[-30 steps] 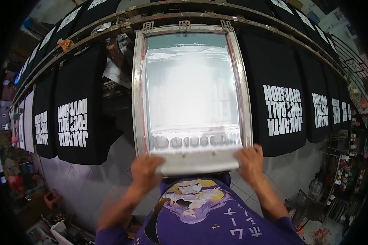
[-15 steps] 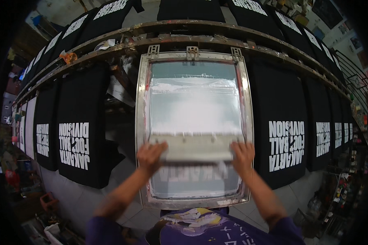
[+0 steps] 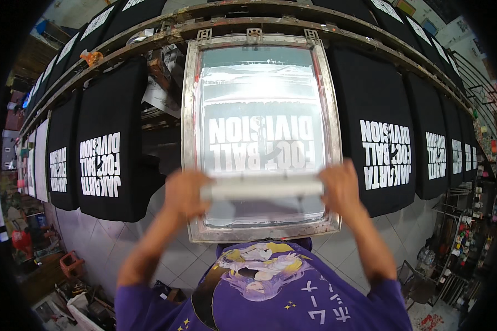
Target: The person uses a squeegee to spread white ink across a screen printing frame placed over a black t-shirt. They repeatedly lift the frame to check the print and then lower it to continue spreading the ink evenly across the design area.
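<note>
We saw the squeegee [image 3: 262, 188] lying across the lower part of the metal frame [image 3: 191, 116], towards six o'clock from the frame's middle. Its long axis ran from nine to three, square to the frame, whose longer sides ran from twelve to six.

The left hand [image 3: 186, 193] was clamped on the squeegee's nine o'clock end and the right hand [image 3: 342, 190] on its three o'clock end, so neither was nearer. From the left hand the bar lay towards three; from the right, towards nine. Both hands stood over the frame's long sides, with the bar between those sides. We found the fingers bent round the ends, but blur kept us from telling how the thumbs sat.

Towards twelve from the bar, pale block letters [image 3: 262, 143] showed through the mesh, and beyond them lay a white smear [image 3: 248, 71] with a strong glare below it. Three small hinges [image 3: 254, 36] held the frame's twelve o'clock edge, close to a long rail [image 3: 149, 45].

We noted a printed black shirt [image 3: 370, 88] at three o'clock beside the frame, another dark shirt [image 3: 113, 105] at nine, and the person's purple top [image 3: 259, 314] at six, just past the frame's near edge.
</note>
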`<state>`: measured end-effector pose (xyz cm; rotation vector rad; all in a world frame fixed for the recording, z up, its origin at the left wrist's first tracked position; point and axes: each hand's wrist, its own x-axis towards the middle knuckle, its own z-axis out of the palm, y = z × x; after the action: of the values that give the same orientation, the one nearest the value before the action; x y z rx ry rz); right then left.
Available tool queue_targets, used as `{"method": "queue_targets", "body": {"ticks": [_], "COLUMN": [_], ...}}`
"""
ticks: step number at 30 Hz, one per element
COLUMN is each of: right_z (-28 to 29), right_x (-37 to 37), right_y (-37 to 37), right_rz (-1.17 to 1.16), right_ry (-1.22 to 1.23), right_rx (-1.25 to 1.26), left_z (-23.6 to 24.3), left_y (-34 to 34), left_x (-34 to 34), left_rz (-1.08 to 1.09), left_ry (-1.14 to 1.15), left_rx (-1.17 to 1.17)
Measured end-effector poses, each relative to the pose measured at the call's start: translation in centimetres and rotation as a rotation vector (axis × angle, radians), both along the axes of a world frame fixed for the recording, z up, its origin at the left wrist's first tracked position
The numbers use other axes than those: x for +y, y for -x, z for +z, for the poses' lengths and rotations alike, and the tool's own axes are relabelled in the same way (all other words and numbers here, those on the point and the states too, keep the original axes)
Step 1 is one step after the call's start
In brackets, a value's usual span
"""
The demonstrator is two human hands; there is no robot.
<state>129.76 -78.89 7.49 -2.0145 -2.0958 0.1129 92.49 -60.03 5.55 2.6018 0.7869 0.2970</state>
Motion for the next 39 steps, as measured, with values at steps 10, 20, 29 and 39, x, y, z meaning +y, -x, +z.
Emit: {"method": "queue_targets", "body": {"ticks": [10, 20, 29, 39], "right_z": [-5.0, -6.6, 0.2, -1.3], "right_x": [-13.9, 6.9, 19.9, -10.8], "right_y": [8.2, -3.1, -11.8, 4.9], "right_rz": [-0.188, -0.092, -0.044, -0.053], "right_ry": [-0.149, -0.377, 0.203, -0.106], "right_rx": [0.025, -0.013, -0.008, 0.025], "left_z": [-3.5, -6.8, 3.3, 0.3], "left_y": [3.5, -6.2, -12.9, 2.1], "left_x": [-15.9, 5.1, 18.6, -12.5], "left_rz": [0.188, 0.147, 0.074, 0.115], "left_ry": [-0.141, -0.355, -0.055, -0.125], "left_rx": [-0.157, -0.274, 0.175, -0.162]}}
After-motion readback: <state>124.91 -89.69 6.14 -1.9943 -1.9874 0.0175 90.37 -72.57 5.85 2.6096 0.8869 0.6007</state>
